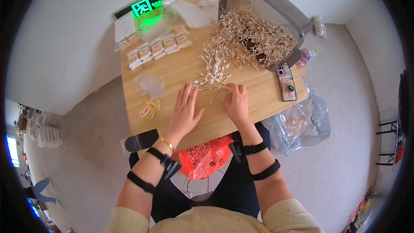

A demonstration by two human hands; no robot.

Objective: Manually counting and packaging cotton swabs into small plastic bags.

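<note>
Loose cotton swabs spill over the wooden table from a grey see-through bin tipped on its side, with many more inside it. My left hand lies flat at the near edge of the spill. Its fingers stretch toward the swabs, the thumb stands apart, and nothing is held. Across from it, my right hand rests on the table with bent fingers and the thumb apart from them. Its fingertips are beside a few stray swabs, and I see none gripped.
Small packs stand in a row at the back left, before a lit green exit sign. Clear bags and yellow-white labels lie left. A phone lies right; a red bag hangs below the near edge.
</note>
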